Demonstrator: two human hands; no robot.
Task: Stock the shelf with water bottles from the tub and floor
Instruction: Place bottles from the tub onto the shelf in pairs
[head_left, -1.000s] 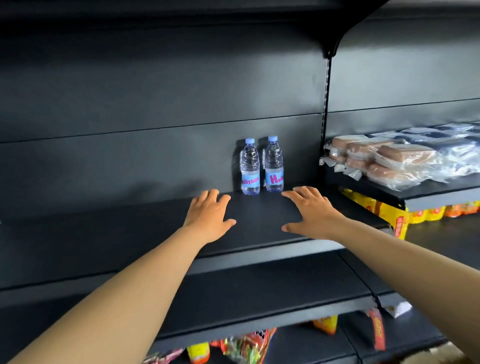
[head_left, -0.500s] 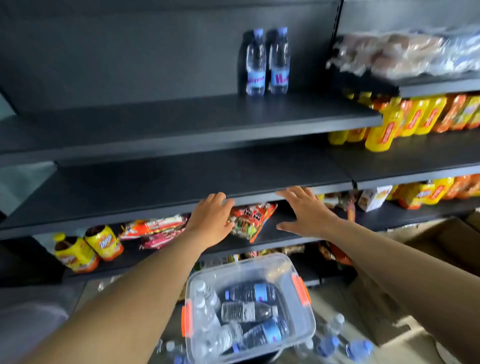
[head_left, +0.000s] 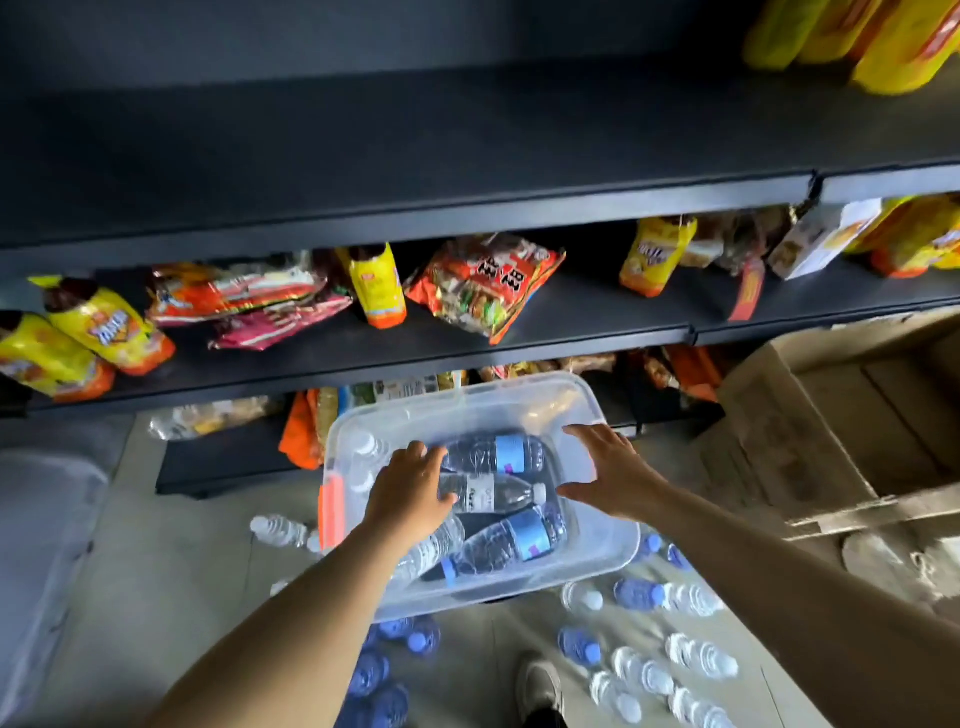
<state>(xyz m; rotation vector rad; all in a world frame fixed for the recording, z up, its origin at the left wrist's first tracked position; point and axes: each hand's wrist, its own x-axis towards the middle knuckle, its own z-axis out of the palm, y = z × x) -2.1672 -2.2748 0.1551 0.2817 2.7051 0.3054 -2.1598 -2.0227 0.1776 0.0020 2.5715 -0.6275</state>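
1. The dark shelf (head_left: 415, 150) runs across the whole wall above the tub, and its wide top board is bare over most of its width.
2. A cardboard box (head_left: 831, 426) sits on the floor to the right of the tub, its flaps open.
3. The clear plastic tub (head_left: 597, 551) stands on the floor just in front of the lowest shelf, with an orange latch (head_left: 331, 512) on its left side.
4. On the board right behind and above the tub lie snack bags (head_left: 483, 286) and yellow packets (head_left: 104, 327), some tipped over.
5. The left hand (head_left: 408, 496) is inside the tub, fingers bent down over a clear-labelled bottle (head_left: 493, 492) lying in the middle of the tub; whether it has a firm hold I cannot tell.
6. The right hand (head_left: 610, 475) hovers over the tub's right half with fingers spread wide, holding nothing.
7. Two blue-labelled bottles lie in the tub, one (head_left: 498, 453) toward the far wall and one (head_left: 511, 543) toward the near wall, either side of the clear-labelled bottle.
8. More bottles (head_left: 670, 597) lie scattered on the floor in front of and to the right of the tub, and a few (head_left: 278, 530) to its left.
9. A shoe (head_left: 540, 686) shows on the floor in front of the tub.
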